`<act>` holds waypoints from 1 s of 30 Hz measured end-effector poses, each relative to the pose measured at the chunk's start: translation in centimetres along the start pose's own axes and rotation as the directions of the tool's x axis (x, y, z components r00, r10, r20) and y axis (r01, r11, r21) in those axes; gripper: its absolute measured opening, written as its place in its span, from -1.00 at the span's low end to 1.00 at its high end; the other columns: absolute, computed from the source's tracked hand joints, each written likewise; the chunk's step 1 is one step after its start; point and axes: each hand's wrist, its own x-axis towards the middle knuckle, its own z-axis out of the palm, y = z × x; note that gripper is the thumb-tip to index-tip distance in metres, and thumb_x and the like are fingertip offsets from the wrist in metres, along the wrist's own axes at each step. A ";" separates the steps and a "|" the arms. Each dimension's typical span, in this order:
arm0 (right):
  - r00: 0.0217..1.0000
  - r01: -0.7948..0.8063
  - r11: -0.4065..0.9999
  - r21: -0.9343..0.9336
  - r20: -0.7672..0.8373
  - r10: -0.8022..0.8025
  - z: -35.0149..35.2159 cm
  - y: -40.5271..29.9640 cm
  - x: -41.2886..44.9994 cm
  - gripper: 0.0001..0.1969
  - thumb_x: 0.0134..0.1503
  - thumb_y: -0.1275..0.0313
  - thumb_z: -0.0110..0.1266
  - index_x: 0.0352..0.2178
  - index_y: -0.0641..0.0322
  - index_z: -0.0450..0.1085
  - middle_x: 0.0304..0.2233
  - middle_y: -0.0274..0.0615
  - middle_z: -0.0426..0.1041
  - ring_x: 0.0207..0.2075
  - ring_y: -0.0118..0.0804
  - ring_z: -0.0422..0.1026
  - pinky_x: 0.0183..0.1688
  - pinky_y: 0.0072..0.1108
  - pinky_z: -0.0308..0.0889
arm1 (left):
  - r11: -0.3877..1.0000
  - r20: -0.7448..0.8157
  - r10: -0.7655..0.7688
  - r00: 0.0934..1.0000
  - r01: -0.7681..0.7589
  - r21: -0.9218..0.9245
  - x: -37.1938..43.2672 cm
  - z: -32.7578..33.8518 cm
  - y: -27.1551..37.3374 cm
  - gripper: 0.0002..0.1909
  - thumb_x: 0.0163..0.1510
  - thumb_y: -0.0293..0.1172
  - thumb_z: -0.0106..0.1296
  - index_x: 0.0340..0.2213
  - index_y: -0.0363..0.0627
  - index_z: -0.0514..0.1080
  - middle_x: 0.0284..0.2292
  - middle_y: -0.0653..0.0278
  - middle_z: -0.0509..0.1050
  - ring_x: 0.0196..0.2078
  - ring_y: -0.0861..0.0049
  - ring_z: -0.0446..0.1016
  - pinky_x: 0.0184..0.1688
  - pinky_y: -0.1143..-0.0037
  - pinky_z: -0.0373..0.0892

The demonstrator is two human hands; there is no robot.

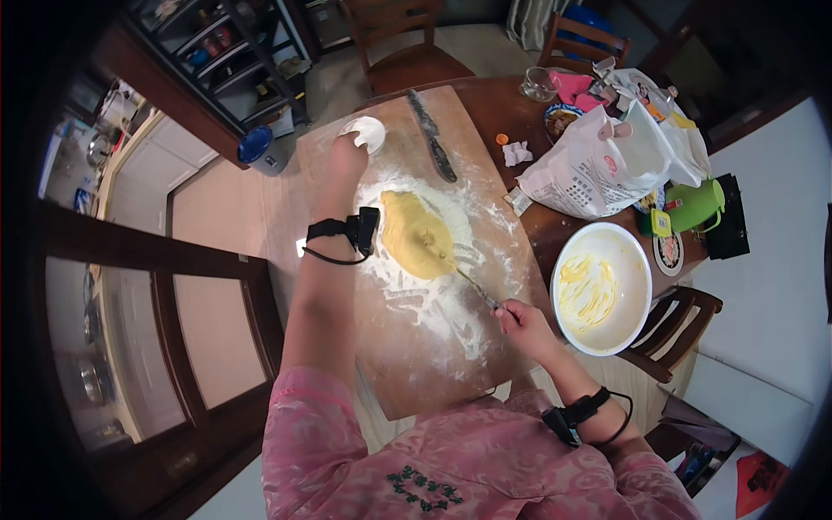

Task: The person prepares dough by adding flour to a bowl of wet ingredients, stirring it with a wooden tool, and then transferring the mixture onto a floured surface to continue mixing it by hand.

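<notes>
A yellow mound of dough (416, 237) lies on a flour-dusted wooden board (403, 383). My right hand (525, 328) grips the handle of a thin utensil (478, 289), whose far end touches or enters the dough's near right edge. What kind of utensil it is, I cannot tell. Past the dough, my left hand (349, 153) is at a small white bowl (372, 132) of what looks like flour. Its fingers are at the bowl's near rim and partly hidden, so their grip is unclear. A large knife (432, 135) with flour on its blade rests at the board's far right.
Right of the board, a white basin (640, 312) smeared with yellow batter stands near the table edge. Behind it are a white flour bag (572, 172), a green pitcher (694, 205) and a glass cup (539, 84). A wooden chair (416, 62) stands beyond the table.
</notes>
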 end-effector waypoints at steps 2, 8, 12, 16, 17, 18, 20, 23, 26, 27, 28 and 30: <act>0.999 -0.036 0.999 -0.017 0.004 0.036 -0.5 -0.4 -0.2 -0.77 0.14 0.30 -0.06 -0.47 0.27 0.34 -0.65 -0.12 0.35 -0.60 -0.25 0.33 -0.49 -0.48 0.24 | 0.996 0.033 0.075 0.997 -0.077 0.054 1.9 1.6 -1.0 -0.53 -0.14 -0.28 0.14 -0.12 -0.08 0.41 -0.20 -0.07 0.43 -0.14 0.09 0.41 -0.10 0.32 0.34; 0.998 0.063 0.995 -0.075 0.015 -0.062 -1.6 -0.9 -0.3 -0.82 0.15 0.38 -0.04 -0.44 0.31 0.33 -0.67 -0.19 0.31 -0.62 -0.38 0.26 -0.50 -0.53 0.21 | 0.977 0.178 0.111 0.978 -0.140 0.160 4.8 4.9 -2.8 -0.52 -0.22 -0.30 0.16 -0.15 0.03 0.45 -0.21 0.06 0.47 -0.13 0.20 0.44 -0.07 0.35 0.33; 0.996 0.088 0.995 -0.053 -0.016 -0.089 -2.0 -0.9 0.0 -0.82 0.14 0.37 -0.03 -0.36 0.30 0.35 -0.63 -0.09 0.33 -0.60 -0.33 0.28 -0.48 -0.51 0.23 | 0.978 0.060 0.132 0.989 -0.140 0.154 4.8 3.8 -4.5 -0.74 -0.23 -0.47 0.06 -0.39 -0.01 0.55 -0.36 0.02 0.50 -0.29 0.15 0.49 -0.25 0.36 0.40; 0.993 0.112 0.990 -0.082 0.038 -0.109 -2.1 -1.5 0.0 -0.79 0.13 0.32 -0.03 -0.32 0.26 0.37 -0.57 -0.01 0.37 -0.56 -0.18 0.34 -0.44 -0.45 0.26 | 0.973 -0.002 0.121 0.993 -0.118 0.199 3.3 -0.4 -4.2 -0.72 -0.25 -0.45 0.11 -0.37 -0.01 0.56 -0.36 0.04 0.51 -0.32 0.26 0.51 -0.26 0.41 0.40; 0.987 0.155 0.983 -0.097 0.052 -0.151 -1.9 -1.7 0.0 -0.78 0.13 0.30 -0.04 -0.32 0.24 0.37 -0.53 0.02 0.39 -0.51 -0.08 0.36 -0.42 -0.41 0.27 | 0.997 -0.003 0.019 1.000 -0.019 0.077 3.2 -1.4 -5.6 -0.73 -0.21 -0.47 0.12 -0.35 -0.06 0.55 -0.37 0.09 0.53 -0.35 0.34 0.52 -0.29 0.47 0.40; 0.980 0.194 0.975 -0.110 0.054 -0.189 -1.7 -1.8 0.1 -0.77 0.13 0.28 -0.06 -0.32 0.23 0.37 -0.50 0.05 0.40 -0.47 0.01 0.38 -0.40 -0.38 0.28 | 0.996 0.013 -0.070 0.997 0.071 -0.048 3.0 -2.3 -5.2 -0.74 -0.18 -0.48 0.12 -0.34 -0.10 0.55 -0.38 0.14 0.54 -0.37 0.42 0.53 -0.31 0.53 0.41; 0.984 0.161 0.981 -0.104 0.090 -0.152 -1.1 -1.3 0.3 -0.76 0.13 0.26 -0.07 -0.32 0.21 0.39 -0.45 0.04 0.42 -0.40 0.04 0.39 -0.34 -0.34 0.28 | 0.920 0.095 -0.117 0.989 0.143 -0.366 1.4 -3.5 -4.4 -0.79 -0.12 -0.52 0.10 -0.34 -0.16 0.54 -0.39 0.19 0.54 -0.37 0.49 0.52 -0.30 0.59 0.41; 0.985 0.141 0.985 -0.097 0.117 -0.129 -0.8 -0.8 0.8 -0.76 0.12 0.26 -0.08 -0.35 0.19 0.40 -0.41 0.03 0.43 -0.33 0.07 0.40 -0.28 -0.29 0.29 | 0.767 0.200 -0.161 0.967 0.250 -0.591 -0.7 -6.4 1.3 -0.83 0.03 -0.63 -0.05 -0.32 -0.34 0.49 -0.38 0.24 0.51 -0.36 0.57 0.49 -0.26 0.68 0.43; 0.980 0.167 0.984 -0.069 0.121 -0.158 -0.5 -0.5 1.4 -0.78 0.11 0.27 -0.08 -0.39 0.19 0.40 -0.41 0.02 0.43 -0.34 0.06 0.39 -0.27 -0.27 0.28 | 0.643 0.327 -0.093 0.941 0.307 -0.702 -4.4 -9.3 7.4 -0.77 0.00 -0.64 -0.03 -0.24 -0.38 0.44 -0.33 0.20 0.50 -0.30 0.58 0.48 -0.24 0.67 0.41; 0.977 0.174 0.984 -0.048 0.132 -0.166 -0.1 -0.6 1.5 -0.78 0.10 0.28 -0.07 -0.40 0.20 0.39 -0.41 0.02 0.43 -0.33 0.06 0.39 -0.27 -0.27 0.28 | 0.661 0.314 -0.093 0.945 0.295 -0.690 -6.2 -10.5 10.0 -0.77 0.00 -0.64 -0.03 -0.24 -0.38 0.44 -0.33 0.20 0.50 -0.30 0.58 0.48 -0.24 0.67 0.41; 0.976 0.185 0.982 -0.032 0.127 -0.179 0.2 -0.5 1.5 -0.78 0.10 0.28 -0.07 -0.40 0.20 0.39 -0.41 0.02 0.43 -0.33 0.06 0.39 -0.27 -0.27 0.28 | 0.735 0.372 -0.046 0.927 0.284 -0.616 -8.2 -11.0 13.0 -0.77 -0.02 -0.63 0.00 -0.26 -0.38 0.45 -0.33 0.20 0.50 -0.28 0.58 0.47 -0.23 0.66 0.40; 0.975 0.202 0.979 -0.024 0.095 -0.199 0.6 -0.4 2.0 -0.78 0.10 0.28 -0.08 -0.41 0.19 0.40 -0.41 0.02 0.43 -0.33 0.06 0.39 -0.26 -0.26 0.28 | 0.827 0.483 0.065 0.873 0.224 -0.516 -12.3 -10.4 18.5 -0.77 -0.05 -0.61 0.04 -0.28 -0.36 0.46 -0.35 0.21 0.50 -0.29 0.59 0.47 -0.23 0.66 0.40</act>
